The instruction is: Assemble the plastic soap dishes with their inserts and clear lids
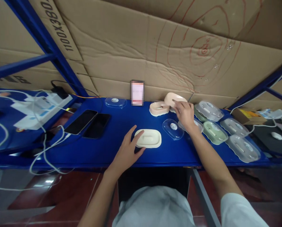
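Observation:
A cream oval dish (152, 138) with a raised ridge in its middle lies on the blue table. At its left end my left hand (129, 146) has its fingers spread, the index finger over the rim; whether it touches is hard to tell. My right hand (185, 113) reaches to the back and pinches the near edge of a pale pink oval dish (173, 98), which is tilted. Just left of it rests a second pink dish (159, 109), deeper and with a slot. A clear lid (173, 128) with a round sticker lies between my hands, and another lidded piece sits partly under my right wrist.
To the right are several lidded dishes, including a green one (212, 131) and a clear one (243, 148). A clear lid (115, 101) and a propped phone (137, 93) stand at the back. Two dark phones (97, 125), white cables and power strips (44, 110) lie left.

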Demonstrator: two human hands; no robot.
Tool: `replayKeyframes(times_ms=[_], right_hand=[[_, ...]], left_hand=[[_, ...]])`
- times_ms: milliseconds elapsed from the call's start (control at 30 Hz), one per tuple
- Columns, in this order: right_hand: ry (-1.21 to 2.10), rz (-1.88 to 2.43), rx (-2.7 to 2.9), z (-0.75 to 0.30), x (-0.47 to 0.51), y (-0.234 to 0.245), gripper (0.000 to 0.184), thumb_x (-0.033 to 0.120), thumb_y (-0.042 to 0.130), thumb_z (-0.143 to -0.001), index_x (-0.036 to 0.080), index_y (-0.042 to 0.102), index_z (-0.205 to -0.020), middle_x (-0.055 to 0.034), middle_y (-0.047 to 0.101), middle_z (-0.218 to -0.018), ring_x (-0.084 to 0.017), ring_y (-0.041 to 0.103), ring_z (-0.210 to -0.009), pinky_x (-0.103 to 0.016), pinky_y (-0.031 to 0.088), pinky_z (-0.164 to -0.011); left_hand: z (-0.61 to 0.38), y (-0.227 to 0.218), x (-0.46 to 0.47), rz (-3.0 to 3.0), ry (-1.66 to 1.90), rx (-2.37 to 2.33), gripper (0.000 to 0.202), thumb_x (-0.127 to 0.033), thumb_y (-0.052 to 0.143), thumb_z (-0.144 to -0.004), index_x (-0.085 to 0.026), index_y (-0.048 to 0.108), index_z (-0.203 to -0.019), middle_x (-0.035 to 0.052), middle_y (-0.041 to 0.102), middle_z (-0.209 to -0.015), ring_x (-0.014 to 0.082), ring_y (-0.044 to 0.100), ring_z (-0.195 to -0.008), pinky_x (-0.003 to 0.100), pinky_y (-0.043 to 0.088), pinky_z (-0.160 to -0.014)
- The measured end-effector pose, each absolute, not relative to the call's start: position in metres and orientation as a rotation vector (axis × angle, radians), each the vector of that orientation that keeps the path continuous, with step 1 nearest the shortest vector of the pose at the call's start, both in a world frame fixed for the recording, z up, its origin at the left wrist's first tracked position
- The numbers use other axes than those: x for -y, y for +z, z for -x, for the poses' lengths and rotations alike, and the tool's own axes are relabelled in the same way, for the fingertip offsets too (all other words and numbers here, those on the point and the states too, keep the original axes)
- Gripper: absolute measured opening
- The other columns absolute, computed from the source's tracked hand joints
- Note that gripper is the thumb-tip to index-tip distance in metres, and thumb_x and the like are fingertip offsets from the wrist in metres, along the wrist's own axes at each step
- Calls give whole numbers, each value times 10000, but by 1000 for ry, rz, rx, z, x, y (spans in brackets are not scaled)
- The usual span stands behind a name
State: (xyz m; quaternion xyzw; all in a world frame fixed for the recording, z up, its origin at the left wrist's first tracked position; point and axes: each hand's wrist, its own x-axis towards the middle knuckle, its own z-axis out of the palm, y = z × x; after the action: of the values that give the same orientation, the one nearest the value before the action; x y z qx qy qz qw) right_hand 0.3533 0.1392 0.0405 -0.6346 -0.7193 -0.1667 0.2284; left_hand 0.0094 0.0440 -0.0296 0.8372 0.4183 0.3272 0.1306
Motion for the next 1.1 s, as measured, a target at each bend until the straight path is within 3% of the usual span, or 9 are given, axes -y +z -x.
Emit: replayKeyframes(times_ms=[100, 200, 367, 567, 800, 967, 1100], right_hand=[[-333, 1381, 2260, -324, -88, 30, 343, 404, 548, -1096, 244, 713, -1351, -115, 765, -1244, -297, 657, -1203, -494, 397, -1104], [-19, 1084, 2476, -290, -47, 15, 352, 420, 592, -1084, 284, 688, -1394, -79, 758, -1289, -257, 655, -1247, -463, 429, -1122], [112, 994, 2475, -262, -30, -7, 362, 286, 539, -1107, 236, 640, -1451, -105, 720, -1371, -247, 616, -1348, -450, 478, -1140], [45, 951, 2528, -260, -33, -12, 477, 88, 421, -1095, 230, 547, -1533, -99, 636, -1528, -204, 526, -1483, -484, 351, -1268], [82, 984, 2497, -256, -35, -10, 409, 160, 450, -1116, 251, 607, -1482, -85, 669, -1492, -204, 602, -1400, -433, 408, -1185], [65, 1018, 2450, -258, -34, -12, 435, 144, 433, -1110, 256, 611, -1491, -78, 697, -1454, -206, 627, -1368, -414, 459, -1146], [71, 1001, 2491, -257, -32, -16, 413, 285, 530, -1111, 262, 588, -1519, -80, 673, -1487, -223, 609, -1401, -440, 443, -1204]], left_hand=[[-10, -28, -46, -2426, 979, -1233, 757, -300, 678, -997, -315, 303, -1655, 152, 175, -1774, 372, 294, -1622, 575, 419, -1250], [-9, -28, -48, -2468, 1002, -1218, 777, -306, 682, -1003, -312, 283, -1669, 161, 178, -1781, 387, 284, -1625, 605, 407, -1249], [-8, -33, -51, -2569, 967, -1084, 515, -306, 631, -1040, -317, 507, -1540, 117, 401, -1707, 342, 393, -1583, 577, 439, -1243], [-5, -38, -53, -2447, 1060, -1133, 453, -393, 694, -1003, -295, 618, -1439, 125, 460, -1666, 336, 500, -1511, 560, 480, -1221], [-1, -41, -57, -2382, 1026, -1177, 479, -449, 717, -980, -290, 638, -1425, 113, 480, -1660, 333, 536, -1483, 545, 475, -1226], [-3, -42, -58, -2373, 1042, -1178, 538, -462, 673, -1008, -294, 566, -1508, 112, 543, -1609, 309, 561, -1463, 521, 481, -1223], [-2, -45, -57, -2423, 971, -1167, 462, -439, 670, -1005, -288, 638, -1440, 121, 486, -1657, 338, 529, -1490, 546, 473, -1220]])
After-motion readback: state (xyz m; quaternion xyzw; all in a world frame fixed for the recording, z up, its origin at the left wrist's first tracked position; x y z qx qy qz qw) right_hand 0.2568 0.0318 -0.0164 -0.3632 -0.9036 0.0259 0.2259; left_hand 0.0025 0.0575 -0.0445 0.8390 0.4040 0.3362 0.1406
